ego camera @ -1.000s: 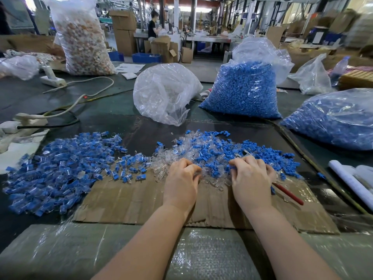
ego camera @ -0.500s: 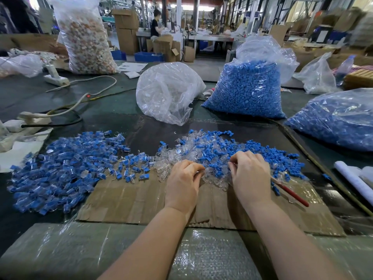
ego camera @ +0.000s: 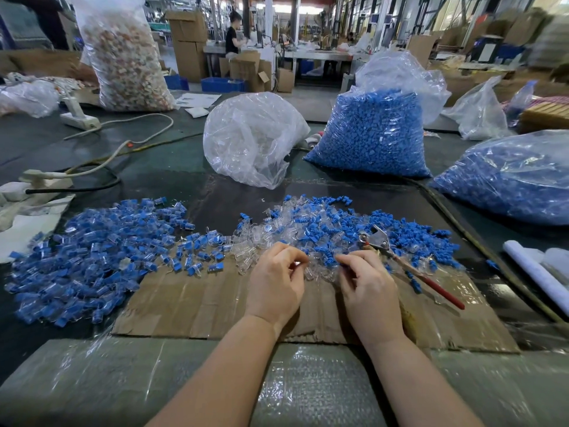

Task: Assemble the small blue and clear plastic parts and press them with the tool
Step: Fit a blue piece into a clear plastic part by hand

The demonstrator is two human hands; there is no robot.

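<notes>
Two bare hands work at the near edge of a mixed pile of loose parts on a cardboard sheet laid over the bench. The left hand curls its fingers in a pinch on a small clear part; the right hand likewise pinches a small piece, apparently blue, though it is largely hidden. The pressing tool, red-handled with a metal head, lies untouched just right of the right hand. A heap of joined parts sits to the left; a clear bag and a bag of blue parts stand farther back. The parts look light, rigid and smooth, probably slippery and easily flicked away; each is best taken by its side walls between thumb and forefinger, leaving the mating end free.
</notes>
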